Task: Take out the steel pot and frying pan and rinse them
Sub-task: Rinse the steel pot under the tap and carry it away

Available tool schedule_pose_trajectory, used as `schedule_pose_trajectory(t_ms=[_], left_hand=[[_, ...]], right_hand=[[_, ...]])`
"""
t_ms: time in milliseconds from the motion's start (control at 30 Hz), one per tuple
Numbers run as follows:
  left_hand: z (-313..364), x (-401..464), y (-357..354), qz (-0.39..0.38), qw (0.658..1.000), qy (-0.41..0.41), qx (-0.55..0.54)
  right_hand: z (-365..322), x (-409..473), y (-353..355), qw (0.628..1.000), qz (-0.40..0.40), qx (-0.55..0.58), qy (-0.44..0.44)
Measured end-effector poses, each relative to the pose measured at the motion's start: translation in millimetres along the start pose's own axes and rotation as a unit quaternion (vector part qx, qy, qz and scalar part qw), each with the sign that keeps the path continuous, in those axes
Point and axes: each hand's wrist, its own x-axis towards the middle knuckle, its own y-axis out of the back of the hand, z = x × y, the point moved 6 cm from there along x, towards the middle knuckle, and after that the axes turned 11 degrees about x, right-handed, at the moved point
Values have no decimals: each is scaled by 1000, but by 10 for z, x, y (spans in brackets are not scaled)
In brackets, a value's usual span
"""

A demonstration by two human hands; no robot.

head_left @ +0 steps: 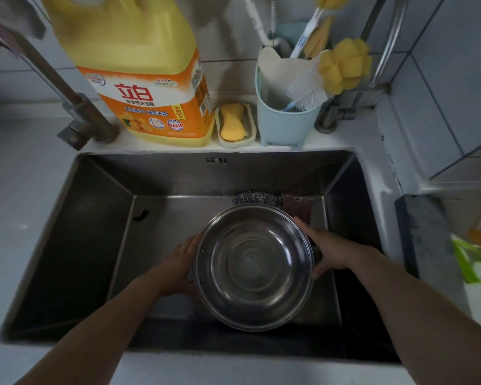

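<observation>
Readable text is found only on the yellow detergent bottle (139, 70), which stands on the ledge behind the sink (100, 218). On its orange-and-white label (150, 107) two large red characters — 立白 — are printed. Just below them a smaller dark line is seen, seemingly 新金桔洗洁精. Lower still, a blurred pale line cannot be made out. At the label's lower right a red round badge is marked 食品用 — the print above it is too small to be read.

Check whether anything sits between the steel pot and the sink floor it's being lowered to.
Nothing visible does. The steel pot, held by the left hand and right hand, hangs over bare sink floor. The steel wool and dark cloth lie behind it at the back wall.
</observation>
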Motion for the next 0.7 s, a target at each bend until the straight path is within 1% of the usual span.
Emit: schedule_pose_trajectory(t_ms=[233, 433, 567, 700], left_hand=[[-63, 35, -69, -10, 1000, 3, 20], [-24, 24, -24, -5, 999, 4, 35], [-66, -58, 105, 29, 998, 20, 50], [-42, -183, 386, 59, 994, 31, 90]], right_hand=[[-76, -89, -42, 999, -7, -45, -1], [-166, -158, -17, 999, -2, -50, 7], [-367, -249, 113, 999, 23, -45, 20], [-629, -386, 255, 996, 52, -57, 38]])
